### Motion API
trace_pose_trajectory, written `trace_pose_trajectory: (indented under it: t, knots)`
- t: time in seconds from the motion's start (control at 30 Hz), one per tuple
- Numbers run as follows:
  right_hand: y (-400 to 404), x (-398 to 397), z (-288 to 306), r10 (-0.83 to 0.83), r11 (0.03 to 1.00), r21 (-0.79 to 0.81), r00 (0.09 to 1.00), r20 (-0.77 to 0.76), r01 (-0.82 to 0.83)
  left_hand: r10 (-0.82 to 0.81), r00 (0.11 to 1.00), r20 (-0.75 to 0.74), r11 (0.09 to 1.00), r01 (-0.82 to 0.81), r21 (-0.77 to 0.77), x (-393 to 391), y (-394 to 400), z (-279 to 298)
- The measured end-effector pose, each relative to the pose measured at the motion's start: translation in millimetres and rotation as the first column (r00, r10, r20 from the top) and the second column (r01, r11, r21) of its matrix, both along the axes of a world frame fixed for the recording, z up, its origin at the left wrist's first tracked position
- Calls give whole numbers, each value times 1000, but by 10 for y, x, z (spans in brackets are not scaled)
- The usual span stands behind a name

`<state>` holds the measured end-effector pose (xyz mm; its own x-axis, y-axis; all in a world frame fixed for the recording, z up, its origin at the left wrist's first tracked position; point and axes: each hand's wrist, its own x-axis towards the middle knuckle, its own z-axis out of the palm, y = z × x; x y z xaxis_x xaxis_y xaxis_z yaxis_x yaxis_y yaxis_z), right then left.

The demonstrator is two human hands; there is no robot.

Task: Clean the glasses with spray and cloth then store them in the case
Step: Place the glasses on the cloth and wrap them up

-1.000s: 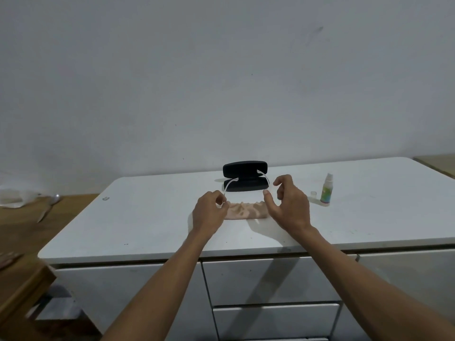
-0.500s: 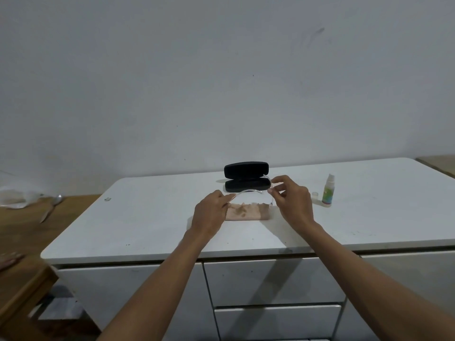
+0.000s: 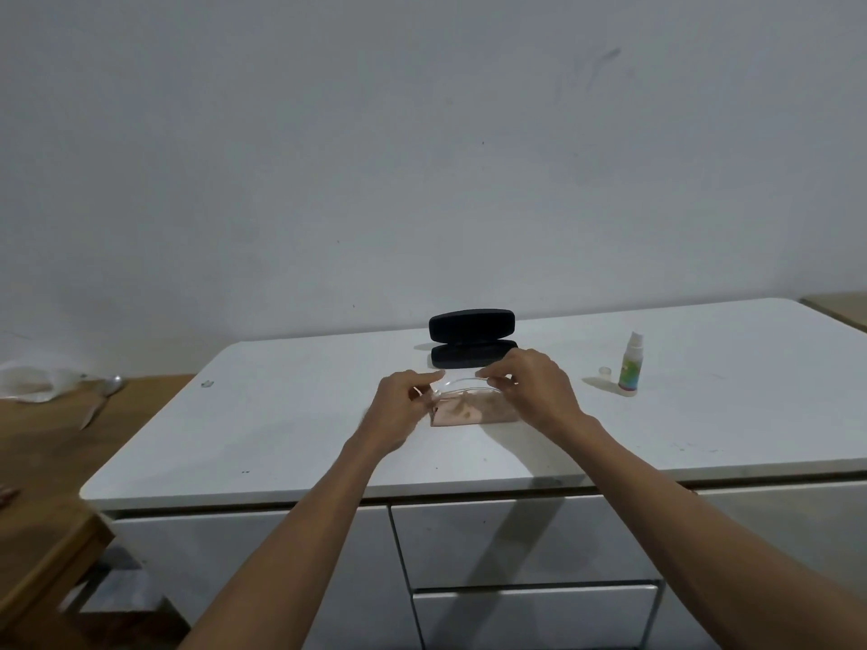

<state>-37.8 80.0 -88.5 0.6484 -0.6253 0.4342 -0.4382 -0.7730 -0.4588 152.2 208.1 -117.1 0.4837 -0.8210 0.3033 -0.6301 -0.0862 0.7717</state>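
Clear-framed glasses (image 3: 464, 383) hang between my two hands just above the pinkish cloth (image 3: 469, 410), which lies flat on the white counter (image 3: 281, 415). My left hand (image 3: 403, 410) pinches the left end of the frame and my right hand (image 3: 535, 387) pinches the right end. Both temples look folded in. Right behind the glasses stands the black case (image 3: 471, 340), open, its lid upright. The small spray bottle (image 3: 629, 363) stands to the right with its clear cap (image 3: 605, 372) off beside it.
The counter sits on white drawers (image 3: 516, 546). A wooden surface (image 3: 61, 443) at the left carries a metal spoon (image 3: 101, 401) and a white plastic bag (image 3: 33, 384). A small clip-like object (image 3: 206, 383) lies near the counter's left edge.
The glasses' temples, spread open a second ago, have been folded in. Both hands have drawn closer together and hold the folded frame low over the cloth.
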Motion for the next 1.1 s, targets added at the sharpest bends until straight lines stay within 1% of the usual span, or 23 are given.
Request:
trace_pose_trajectory:
  t: [0.03, 0.1, 0.17, 0.2, 0.23, 0.33, 0.37, 0.47, 0.57, 0.7, 0.87, 1.1]
  knots:
    - [5, 16, -4, 17, 1000, -20, 999, -42, -18, 7, 996, -93, 1000, -8, -17, 12, 19, 20]
    - [22, 41, -12, 34, 996, -76, 993, -115, -43, 11, 980, -196, 999, -17, -31, 34, 40, 38]
    - [56, 54, -6, 27, 993, -106, 986, -163, -45, 4, 971, -241, 999, -12, -34, 45, 44, 35]
    - [67, 57, -1, 20, 993, -109, 987, -162, -38, 4, 973, -230, 999, -13, -38, 40, 44, 38]
    - [70, 47, 3, 9, 994, -104, 990, -139, -23, 15, 982, -189, 999, -24, -45, 28, 44, 40]
    - [46, -30, 13, -4, 998, -55, 999, -46, 2, 38, 999, 9, 998, -37, -57, -60, 86, 82]
    - [37, -62, 13, 12, 999, -41, 998, -56, -14, 23, 997, 68, 999, -20, -34, -95, 103, 104]
    - [38, -140, 11, 74, 997, -15, 988, -139, -77, -38, 969, 245, 995, 13, 102, -160, 122, 147]
    - [47, -169, -13, 62, 997, -40, 982, -179, -70, -78, 923, 377, 982, 7, 187, -180, 141, 171]
    - [52, -165, 20, 54, 997, -29, 963, -265, -64, -126, 891, 436, 964, 6, 266, -153, 162, 189]
    - [-34, -142, 80, 93, 996, 25, 935, -343, -90, -181, 899, 399, 948, 52, 314, -123, 121, 278]
    - [-135, -131, 141, 172, 984, 112, 903, -393, -138, -238, 880, 410, 926, 79, 369, -89, 118, 273]
